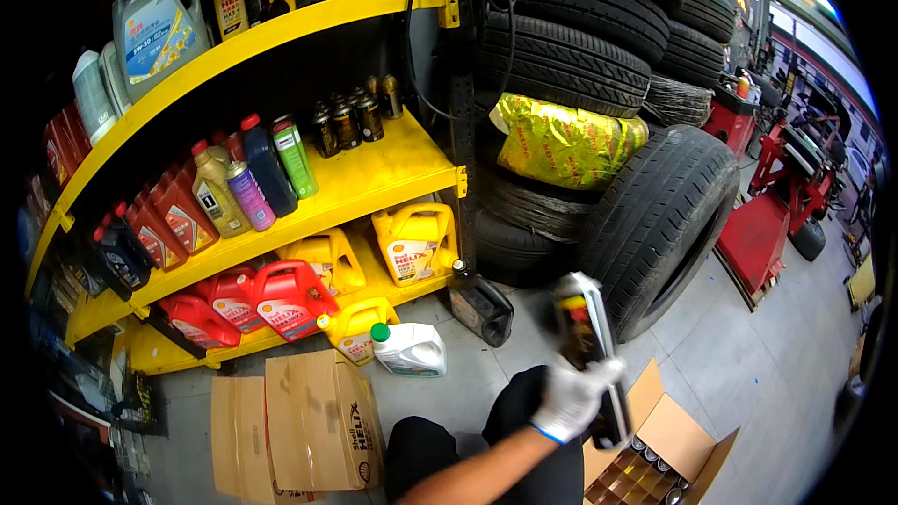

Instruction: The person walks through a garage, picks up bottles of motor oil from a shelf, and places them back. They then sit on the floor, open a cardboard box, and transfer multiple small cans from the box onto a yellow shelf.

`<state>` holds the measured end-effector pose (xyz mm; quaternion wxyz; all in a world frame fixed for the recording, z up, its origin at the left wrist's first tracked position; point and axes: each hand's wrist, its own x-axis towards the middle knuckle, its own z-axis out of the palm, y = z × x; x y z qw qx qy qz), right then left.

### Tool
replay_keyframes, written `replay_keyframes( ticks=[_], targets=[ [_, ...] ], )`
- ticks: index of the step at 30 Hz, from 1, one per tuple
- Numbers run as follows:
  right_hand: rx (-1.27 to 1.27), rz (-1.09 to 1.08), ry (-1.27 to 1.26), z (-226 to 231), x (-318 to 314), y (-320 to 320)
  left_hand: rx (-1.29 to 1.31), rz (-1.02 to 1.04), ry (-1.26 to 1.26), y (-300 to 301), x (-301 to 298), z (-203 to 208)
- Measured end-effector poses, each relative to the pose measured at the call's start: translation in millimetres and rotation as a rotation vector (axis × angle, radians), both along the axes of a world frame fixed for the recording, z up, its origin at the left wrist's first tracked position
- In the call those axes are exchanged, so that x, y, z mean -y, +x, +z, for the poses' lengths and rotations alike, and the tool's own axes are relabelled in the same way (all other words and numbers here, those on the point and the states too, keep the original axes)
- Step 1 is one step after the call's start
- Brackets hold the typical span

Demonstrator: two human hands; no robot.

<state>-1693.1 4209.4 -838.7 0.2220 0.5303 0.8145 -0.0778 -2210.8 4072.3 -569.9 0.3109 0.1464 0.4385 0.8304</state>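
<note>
My left hand [577, 400], in a white glove with a blue cuff, is closed around a tall dark can [582, 325] with a pale top and a brownish label. Motion blurs it, and I cannot tell whether a second can is pressed against it. The hand is above my right knee, beside an open carton [675, 432] at the lower right. Inside that carton are cardboard dividers and several cans [645, 450] along one side. My right hand does not show.
A yellow shelf rack [374, 165] at the left holds oil jugs, bottles and small dark cans [348, 122]. Below it stand a white jug [410, 349], a black jug [481, 307] and closed cartons [318, 423]. Stacked tires [566, 61] and a leaning tire [655, 224] rise ahead.
</note>
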Motion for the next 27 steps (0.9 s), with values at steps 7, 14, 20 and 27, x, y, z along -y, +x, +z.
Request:
replay_keyframes(
  ticks=[7,14,20,27],
  targets=[
    [-1.431,-1.467,-0.578,56.4,81.2,84.8,-1.029,1.118,-0.190,-268.3,126.7,108.1],
    [-1.757,-1.243,-1.219,65.7,120.3,-62.5,-1.064,1.530,-0.410,-481.5,162.5,122.2],
    [-1.555,-0.901,-0.706,104.2,59.9,-170.3,-0.994,1.458,-0.653,-541.0,154.2,106.7],
    [-1.252,-0.366,-0.835,233.2,-9.1,-292.3,-0.828,1.397,-0.730,-613.3,156.4,96.7]
  ],
)
